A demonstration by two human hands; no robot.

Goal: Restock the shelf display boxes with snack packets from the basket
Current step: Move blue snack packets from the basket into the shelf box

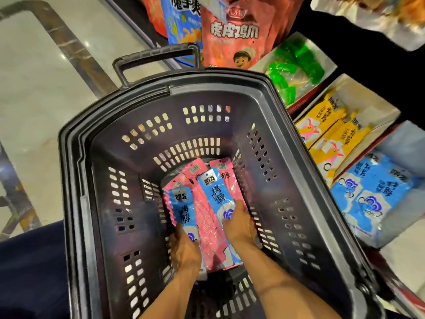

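Pale shop floor (34,93) surrounds a dark basket (76,180) holding pink and blue snack packets (207,215) at its bottom. Left hand (184,247) grips one blue packet (184,210), right hand (239,224) another (216,194). Display boxes (377,107) sit beside the basket on the right.

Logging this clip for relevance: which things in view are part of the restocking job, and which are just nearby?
Part of the job:
- basket
- blue packets and pink packets in it
- left hand and right hand, both on the packets
- blue display box
- yellow display box

Just nearby:
- green sweets box
- large pink bag
- blue bag
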